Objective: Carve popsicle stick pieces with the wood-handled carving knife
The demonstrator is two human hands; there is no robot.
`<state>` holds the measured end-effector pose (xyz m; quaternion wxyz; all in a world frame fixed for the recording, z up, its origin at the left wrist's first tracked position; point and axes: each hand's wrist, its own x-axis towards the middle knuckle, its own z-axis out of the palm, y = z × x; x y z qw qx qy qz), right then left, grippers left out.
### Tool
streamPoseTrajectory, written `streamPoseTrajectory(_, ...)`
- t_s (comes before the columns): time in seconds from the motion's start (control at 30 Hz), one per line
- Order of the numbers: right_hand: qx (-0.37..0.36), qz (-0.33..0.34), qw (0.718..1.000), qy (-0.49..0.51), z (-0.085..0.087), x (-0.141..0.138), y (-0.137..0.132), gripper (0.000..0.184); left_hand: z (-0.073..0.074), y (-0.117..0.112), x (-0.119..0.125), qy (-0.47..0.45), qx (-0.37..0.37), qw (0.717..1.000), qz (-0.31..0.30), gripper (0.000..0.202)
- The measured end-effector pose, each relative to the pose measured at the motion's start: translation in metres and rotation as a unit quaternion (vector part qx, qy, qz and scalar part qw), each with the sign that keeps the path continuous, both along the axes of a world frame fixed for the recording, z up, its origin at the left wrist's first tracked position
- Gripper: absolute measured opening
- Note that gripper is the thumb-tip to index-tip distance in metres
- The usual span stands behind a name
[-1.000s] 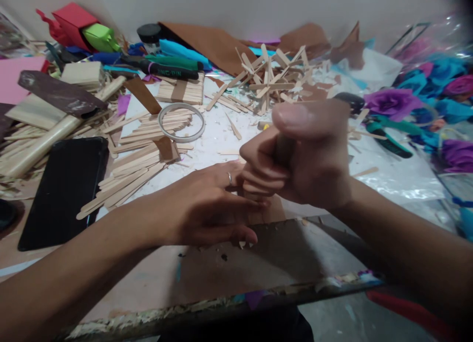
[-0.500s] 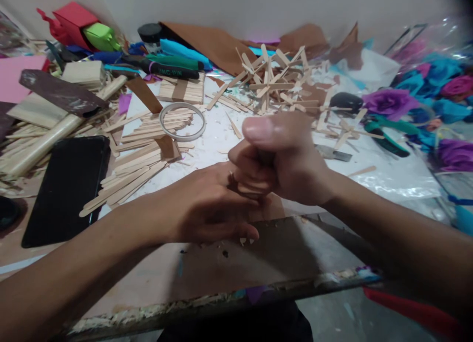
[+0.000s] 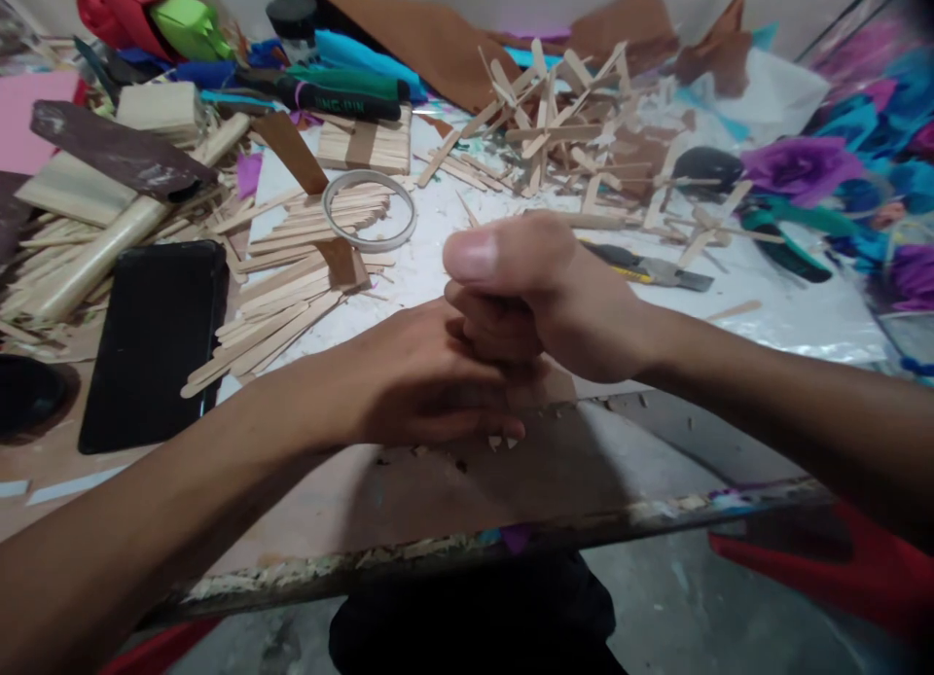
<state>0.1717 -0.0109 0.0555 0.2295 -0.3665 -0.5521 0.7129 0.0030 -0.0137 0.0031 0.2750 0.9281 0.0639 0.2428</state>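
Head view: the counter (image 3: 306,519) runs across the whole scene. Fanned wooden sticks (image 3: 263,335) lie on it, beyond the left forearm. The left hand (image 3: 423,383) is set palm down near the front edge; how far its grip is closed, and on what, cannot be told. The right hand (image 3: 555,296) overlaps its fingers, grip curled into a tight fist, contents hidden. A black phone (image 3: 150,344) lies beside the sticks; a cutter (image 3: 642,266) lies just beyond the right wrist.
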Motion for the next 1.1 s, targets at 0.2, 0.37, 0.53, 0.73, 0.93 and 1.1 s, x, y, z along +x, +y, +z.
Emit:
streamPoseTrajectory(0.2,0.051,0.01,0.987,0.15,0.006,0.009,0.006,0.06,0.005,0.0,0.002,0.04,-0.013,0.999,0.014,0.037)
streamPoseTrajectory(0.37,0.069,-0.026,0.964,0.257,0.035,0.029,0.012,0.077,0.004,-0.001,-0.002,0.048,0.041,0.996,0.064,0.043)
streamPoseTrajectory(0.53,0.015,-0.029,0.969,0.244,0.02,0.035,0.013,0.064,0.006,0.0,-0.001,0.021,0.031,0.998,0.055,0.038)
streamPoseTrajectory(0.73,0.001,0.009,0.974,0.228,0.005,0.034,0.018,0.061,0.009,0.001,0.002,-0.007,0.008,0.999,0.041,0.047)
streamPoseTrajectory(0.93,0.008,-0.017,0.983,0.181,0.007,0.026,0.017,0.066,0.011,0.001,0.004,0.003,-0.009,0.999,0.041,0.049)
streamPoseTrajectory(1.1,-0.004,-0.017,0.993,0.113,0.01,0.022,0.017,0.069,0.004,0.002,0.004,0.001,-0.005,0.999,0.035,0.048)
